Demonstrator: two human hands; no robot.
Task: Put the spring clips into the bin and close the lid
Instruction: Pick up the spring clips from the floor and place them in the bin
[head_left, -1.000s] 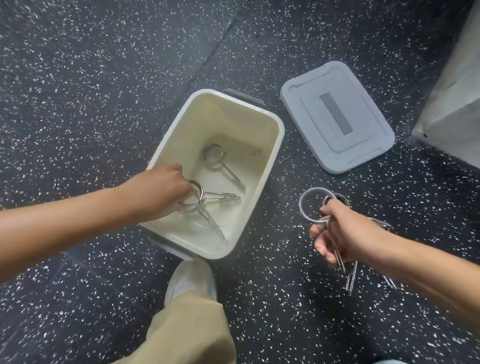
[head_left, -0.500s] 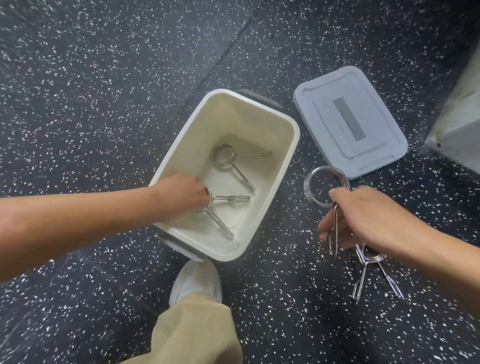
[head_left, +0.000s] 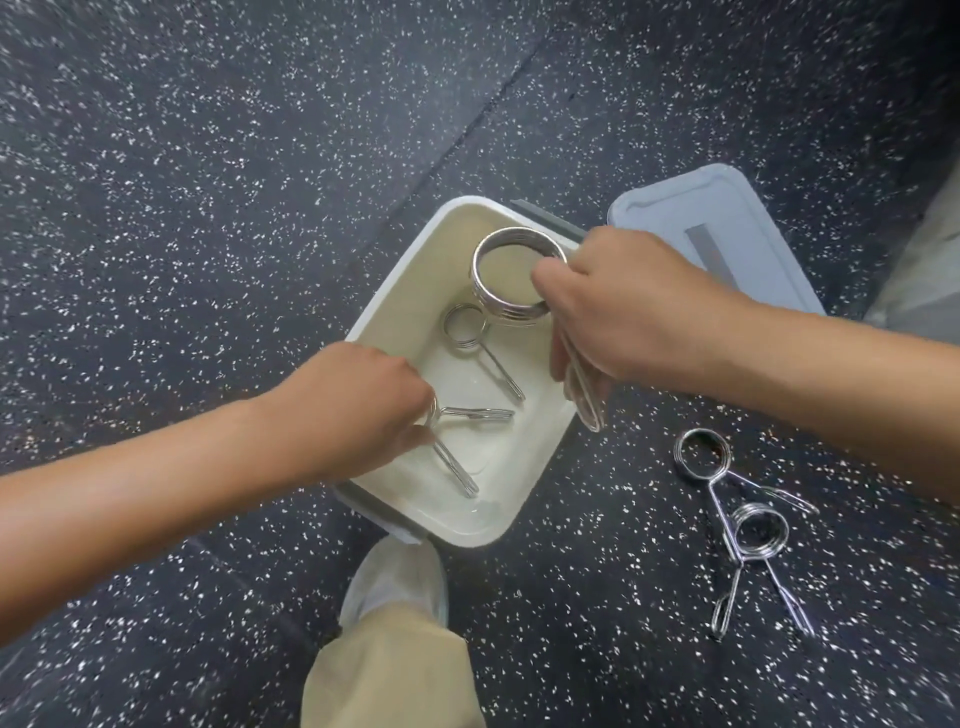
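Clips going into the bin

The right hand (head_left: 623, 312) pinches a shiny metal spring clip (head_left: 511, 280) over the cream plastic bin (head_left: 415, 270) (lower it gently); the left hand (head_left: 358, 410) pinches another clip (head_left: 467, 415) inside.

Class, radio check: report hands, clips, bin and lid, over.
Left hand on a clip inside the bin. Right hand holds a clip over it. Two clips on floor. Lid off, over.

Left hand (head_left: 358, 410), right hand (head_left: 618, 312) clenched.
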